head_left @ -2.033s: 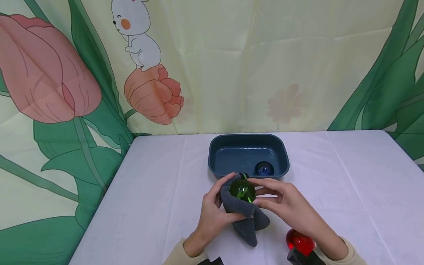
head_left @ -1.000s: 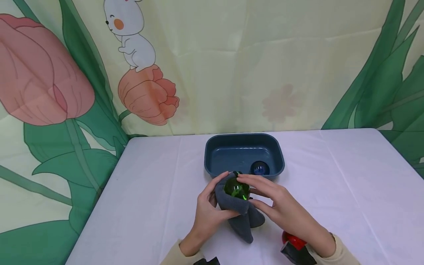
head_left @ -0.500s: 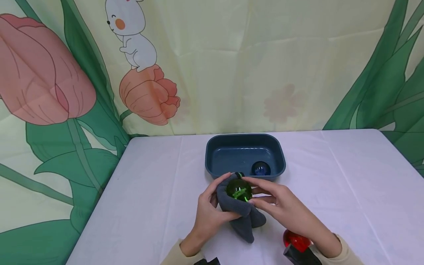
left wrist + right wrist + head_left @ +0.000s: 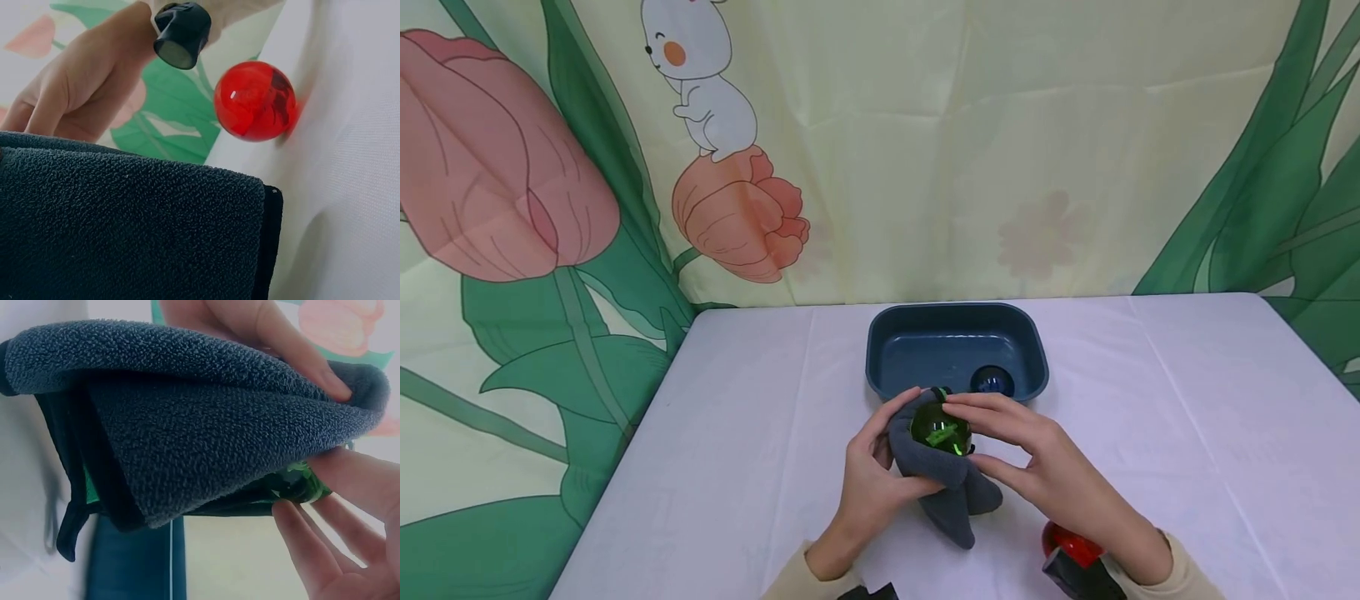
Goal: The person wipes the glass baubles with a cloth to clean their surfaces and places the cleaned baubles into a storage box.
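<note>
A see-through green ball point(image 4: 938, 430) lies in a fold of a dark grey terry cloth point(image 4: 950, 510) with a black edge. My left hand point(image 4: 876, 486) grips the cloth from the left, thumb at the front, so that it cups the ball. From the right, my right hand point(image 4: 1037, 446) holds the ball between its fingertips and thumb. In the right wrist view the cloth point(image 4: 187, 431) covers most of the ball, with only a green part point(image 4: 297, 481) showing by the right fingers.
Just beyond the hands stands a dark blue rectangular tub point(image 4: 917, 358) with a see-through blue ball point(image 4: 992, 380) inside. A see-through red ball point(image 4: 255, 101) sits on the white tabletop, partly hidden in the head view by the right wrist's camera.
The right fingers shift back and forth over the green ball, and its glints change. The left hand and cloth keep nearly the same place. The head view has drifted slightly.
</note>
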Available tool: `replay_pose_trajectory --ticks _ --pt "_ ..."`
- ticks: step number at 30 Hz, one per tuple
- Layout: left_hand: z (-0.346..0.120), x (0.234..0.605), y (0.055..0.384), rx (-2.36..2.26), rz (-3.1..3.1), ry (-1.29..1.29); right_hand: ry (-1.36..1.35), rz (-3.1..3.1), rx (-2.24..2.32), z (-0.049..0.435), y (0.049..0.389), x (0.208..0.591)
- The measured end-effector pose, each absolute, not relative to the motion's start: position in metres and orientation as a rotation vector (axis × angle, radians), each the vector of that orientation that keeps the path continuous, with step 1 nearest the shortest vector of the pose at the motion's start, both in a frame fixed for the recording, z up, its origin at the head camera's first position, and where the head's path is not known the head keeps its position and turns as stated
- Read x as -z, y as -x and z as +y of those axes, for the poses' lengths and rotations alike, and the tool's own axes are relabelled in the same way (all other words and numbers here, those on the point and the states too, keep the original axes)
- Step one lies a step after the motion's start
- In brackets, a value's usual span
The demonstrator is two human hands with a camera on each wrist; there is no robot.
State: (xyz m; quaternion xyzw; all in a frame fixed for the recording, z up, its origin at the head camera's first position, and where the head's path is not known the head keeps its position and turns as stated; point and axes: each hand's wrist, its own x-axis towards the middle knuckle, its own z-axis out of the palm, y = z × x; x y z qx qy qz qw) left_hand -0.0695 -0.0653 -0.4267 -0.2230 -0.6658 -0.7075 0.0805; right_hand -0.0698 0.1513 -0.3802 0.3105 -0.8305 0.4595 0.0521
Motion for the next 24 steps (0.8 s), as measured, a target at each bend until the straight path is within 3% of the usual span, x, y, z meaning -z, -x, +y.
replay_pose_trajectory --ticks 24 --pt "-0.0627 0.4266 0.0675 2.003 -2.004 0.797 -0.637 -2.709 -1.971 0.1542 0.0711 0.3722"
